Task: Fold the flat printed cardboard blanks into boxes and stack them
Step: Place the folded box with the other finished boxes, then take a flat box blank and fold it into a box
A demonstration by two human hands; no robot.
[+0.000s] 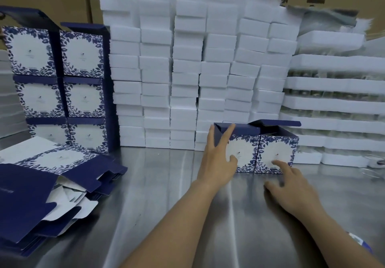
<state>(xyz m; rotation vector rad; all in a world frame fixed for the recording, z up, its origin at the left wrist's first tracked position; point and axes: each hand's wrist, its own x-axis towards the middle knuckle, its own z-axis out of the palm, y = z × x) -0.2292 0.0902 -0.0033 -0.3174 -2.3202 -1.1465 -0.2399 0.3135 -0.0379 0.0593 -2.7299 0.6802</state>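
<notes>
Two bare forearms reached across the steel table point(158, 184) to two folded boxes.

The left hand point(218, 159) lay flat with fingers spread against the left box point(243, 153); the right hand point(291, 186), fingers relaxed, touched the right box point(275, 149). Left of these boxes lay flat blanks point(45, 180), with stacked finished boxes point(60, 88) behind them.

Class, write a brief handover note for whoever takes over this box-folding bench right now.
Left hand: open, fingers spread against the left folded box.
Right hand: open, fingertips on the right folded box.
Both boxes stand side by side on the steel table, lids up.
Done: stack of folded boxes at left.
Left: stack these two; fold the flat blanks.
</notes>
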